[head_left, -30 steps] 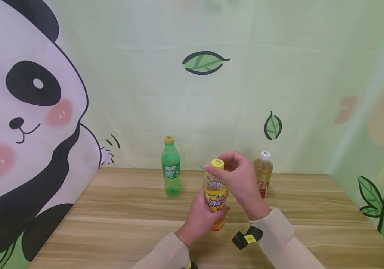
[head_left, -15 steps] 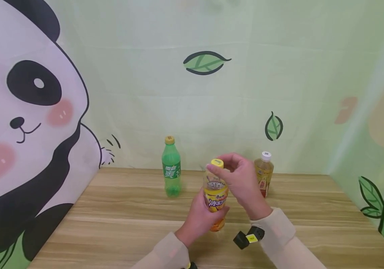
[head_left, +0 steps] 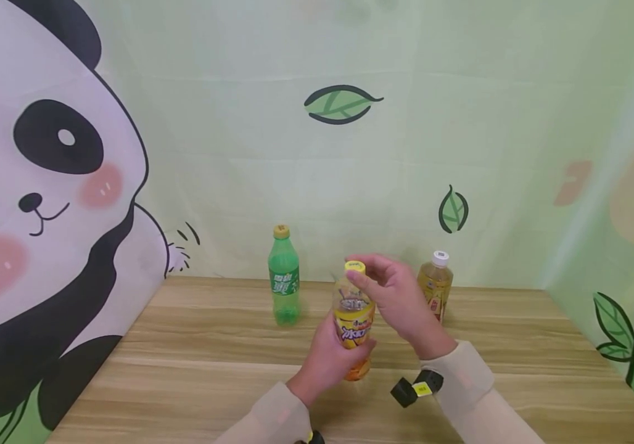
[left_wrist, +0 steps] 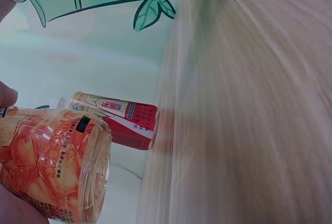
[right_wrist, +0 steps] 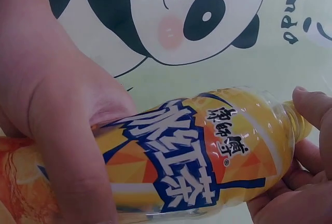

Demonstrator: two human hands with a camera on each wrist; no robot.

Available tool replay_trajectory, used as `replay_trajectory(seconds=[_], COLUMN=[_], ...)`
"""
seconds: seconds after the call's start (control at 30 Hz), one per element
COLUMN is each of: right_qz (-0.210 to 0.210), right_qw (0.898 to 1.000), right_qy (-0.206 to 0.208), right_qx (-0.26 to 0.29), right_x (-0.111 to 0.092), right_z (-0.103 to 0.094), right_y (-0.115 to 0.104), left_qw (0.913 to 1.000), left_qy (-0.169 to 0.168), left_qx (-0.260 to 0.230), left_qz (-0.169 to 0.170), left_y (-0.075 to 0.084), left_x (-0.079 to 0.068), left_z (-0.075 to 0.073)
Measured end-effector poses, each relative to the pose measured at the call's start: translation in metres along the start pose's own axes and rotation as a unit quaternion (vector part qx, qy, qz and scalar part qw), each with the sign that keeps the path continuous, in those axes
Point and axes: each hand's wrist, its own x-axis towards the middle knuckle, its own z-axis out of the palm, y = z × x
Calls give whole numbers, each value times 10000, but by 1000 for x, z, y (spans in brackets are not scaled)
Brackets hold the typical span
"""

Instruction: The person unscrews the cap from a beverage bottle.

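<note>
An iced tea bottle with a yellow cap stands nearly upright in the person's hands. The left hand grips the bottle around its lower body, with the thumb across the front. The right hand pinches the cap between thumb and fingers. In the left wrist view, the bottle's base is held apart from the tabletop. Close up in the right wrist view are the yellow-and-orange label and the right thumb at the bottle's neck.
A green soda bottle with a yellow cap stands at the back left of the wooden table. Behind the right hand stands a white-capped drink bottle, partly hidden. A panda-printed cloth hangs behind the table.
The bottle and the right hand have shifted slightly left. The right hand has turned a little at the cap; the left hand keeps its grip.
</note>
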Motion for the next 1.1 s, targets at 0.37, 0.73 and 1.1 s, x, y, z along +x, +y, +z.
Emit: replay_trajectory(seconds=[0.37,0.73,1.1], right_qz=[81,397,491], right_qw=[9996,9973,9906], right_qy=[-181,438,1232], right_qx=[197,432,340], right_x=[0,-2,-3], right_z=[-1,2,5], right_y=[1,-4,-6], left_qw=[9999,10000,9998], left_qy=[123,-32,-16], left_qx=[74,12,159], left_qz=[96,31,139], left_y=[-1,3,2], left_x=[0,1,2], left_z=[1,2,5])
